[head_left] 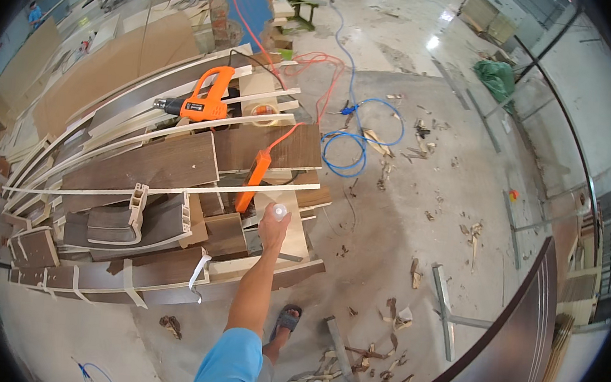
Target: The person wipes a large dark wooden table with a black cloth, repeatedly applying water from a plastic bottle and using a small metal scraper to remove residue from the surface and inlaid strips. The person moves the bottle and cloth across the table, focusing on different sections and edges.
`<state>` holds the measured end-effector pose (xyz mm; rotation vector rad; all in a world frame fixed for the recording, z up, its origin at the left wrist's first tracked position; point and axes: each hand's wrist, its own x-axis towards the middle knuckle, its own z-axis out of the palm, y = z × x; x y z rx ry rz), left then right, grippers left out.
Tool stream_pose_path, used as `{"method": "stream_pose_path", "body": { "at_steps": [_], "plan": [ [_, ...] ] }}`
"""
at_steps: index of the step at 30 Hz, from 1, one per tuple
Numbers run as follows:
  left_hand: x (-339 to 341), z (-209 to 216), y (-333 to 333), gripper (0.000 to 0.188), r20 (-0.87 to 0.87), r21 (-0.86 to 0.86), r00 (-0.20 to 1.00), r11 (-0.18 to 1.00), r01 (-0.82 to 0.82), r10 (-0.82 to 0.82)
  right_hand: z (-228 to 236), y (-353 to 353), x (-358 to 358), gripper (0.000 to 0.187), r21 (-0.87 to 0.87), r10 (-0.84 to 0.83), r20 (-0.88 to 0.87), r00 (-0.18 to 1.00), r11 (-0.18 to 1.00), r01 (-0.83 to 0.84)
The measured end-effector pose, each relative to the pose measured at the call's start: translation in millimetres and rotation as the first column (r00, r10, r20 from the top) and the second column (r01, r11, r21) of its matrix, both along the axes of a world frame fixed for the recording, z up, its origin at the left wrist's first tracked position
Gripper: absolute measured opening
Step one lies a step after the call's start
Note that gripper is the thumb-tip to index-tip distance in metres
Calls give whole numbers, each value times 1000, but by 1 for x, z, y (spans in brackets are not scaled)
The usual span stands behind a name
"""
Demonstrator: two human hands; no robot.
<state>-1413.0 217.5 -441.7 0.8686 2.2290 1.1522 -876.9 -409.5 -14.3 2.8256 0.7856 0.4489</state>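
Note:
My left hand (273,233) is closed round a small bottle (279,210), whose pale, see-through round top points up toward me. Most of the bottle is hidden in the fist. Beneath the hand lies a light wooden board (292,234) at the right end of a pile of panels; whether the bottle touches it I cannot tell. Just beyond the hand rests an orange power strip (252,181) with an orange cord. Farther up the pile lies an orange heat gun (209,99), its nozzle to the left. My right hand is out of view.
Curved brown door-frame pieces (143,157) and strips fill the pile at left. A tape roll (263,113) sits on it. A blue hose (347,167) coils on the floor. Scraps (386,355) and metal bars (443,309) lie at right, near a large dark panel (502,343).

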Motion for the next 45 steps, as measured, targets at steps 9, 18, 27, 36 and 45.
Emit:
{"method": "stream_pose_path", "body": {
  "at_steps": [9, 18, 27, 36, 45],
  "plan": [
    [62, 228, -288, 68, 11, 103, 894, 890, 444, -447, -33, -197, -88, 56, 253, 68, -108, 992, 967, -39],
    [170, 431, -577, 62, 211, 27, -23, -17, 999, -977, 62, -222, -204, 53, 675, 375, -643, 668, 690, 262],
    [303, 531, -620, 59, -249, 487, -202, -302, 820, -947, 109, -151, -149, 62, 867, 728, -460, 509, 493, 78],
    [475, 576, -621, 53, -304, 540, -472, -558, 630, -827, 133, -179, -8, 61, 895, 386, -368, 846, 394, 210],
    [685, 559, -571, 16, -754, 344, -279, -719, 604, -595, 146, -213, 203, 58, 961, 149, -172, 974, 241, 133]
  ]
}}
